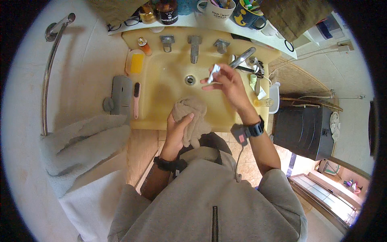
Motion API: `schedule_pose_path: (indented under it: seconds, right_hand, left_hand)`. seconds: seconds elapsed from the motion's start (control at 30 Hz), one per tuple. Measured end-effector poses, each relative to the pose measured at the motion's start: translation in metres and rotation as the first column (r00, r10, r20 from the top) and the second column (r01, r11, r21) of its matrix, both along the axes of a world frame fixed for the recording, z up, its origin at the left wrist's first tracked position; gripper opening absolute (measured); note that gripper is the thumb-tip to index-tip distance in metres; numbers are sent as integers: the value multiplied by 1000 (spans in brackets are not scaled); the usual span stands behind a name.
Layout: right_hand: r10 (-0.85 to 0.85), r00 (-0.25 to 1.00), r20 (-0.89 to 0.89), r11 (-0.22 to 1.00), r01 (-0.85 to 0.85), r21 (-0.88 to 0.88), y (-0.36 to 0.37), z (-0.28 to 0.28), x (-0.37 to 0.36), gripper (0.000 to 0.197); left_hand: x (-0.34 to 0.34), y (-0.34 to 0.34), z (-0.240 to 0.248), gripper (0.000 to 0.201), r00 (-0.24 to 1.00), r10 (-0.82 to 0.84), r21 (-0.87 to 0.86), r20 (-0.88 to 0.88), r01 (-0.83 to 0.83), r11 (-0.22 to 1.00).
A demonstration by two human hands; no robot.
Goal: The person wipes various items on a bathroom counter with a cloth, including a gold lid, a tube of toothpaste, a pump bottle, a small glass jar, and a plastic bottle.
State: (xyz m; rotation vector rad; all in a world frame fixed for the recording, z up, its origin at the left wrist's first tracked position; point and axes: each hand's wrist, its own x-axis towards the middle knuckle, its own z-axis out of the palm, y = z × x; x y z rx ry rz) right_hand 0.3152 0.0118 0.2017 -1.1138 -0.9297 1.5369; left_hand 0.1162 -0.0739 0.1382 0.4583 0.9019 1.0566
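My left hand [175,131] is closed around a bunched taupe cloth [190,111], its thumb pressed on top. The cloth hangs over the front rim of the yellowish sink [161,97], close to my body. Above the basin, to the right of the drain [190,80], my right hand [230,85] is raised. Between its thumb and fingers it pinches a small white and pale-blue object [214,73]; its exact kind is unclear. The two hands are apart.
Metal taps [194,48] line the sink's back. A pink-handled brush [137,99] and orange bottle [144,46] sit on the left rim. On the right are a hairbrush [260,66] and green tube [253,80]. Mugs [217,9] crowd the shelf. Grey towels [84,141] hang left.
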Motion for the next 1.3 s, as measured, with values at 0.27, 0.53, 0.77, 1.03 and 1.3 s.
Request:
schedule_pose_path:
  seconds: [0.27,0.53,0.77,1.03,1.3]
  right_hand:
    - [-161,983,84,968,142,206,102,6,-27,23]
    - [-570,460,681,739,-76,670,161,14,-40,10]
    - [-607,107,787,741,-279,610,181,6,-44,15]
    - [-590,-82,804,770,-357,529,181,8,-39,14]
    - [-530,161,833,665,-530,526,98,-21,-47,15]
  left_hand:
    - [-12,12,3,46,997,3,5,74,-3,1000]
    - [-33,19,4,44,993,47,10,107,-49,999]
    - [-44,23,-3,45,992,90,13,86,-92,996]
    - [-48,28,-13,41,990,75,0,117,-75,997]
    - [-45,25,-12,43,989,91,-171,114,-70,983]
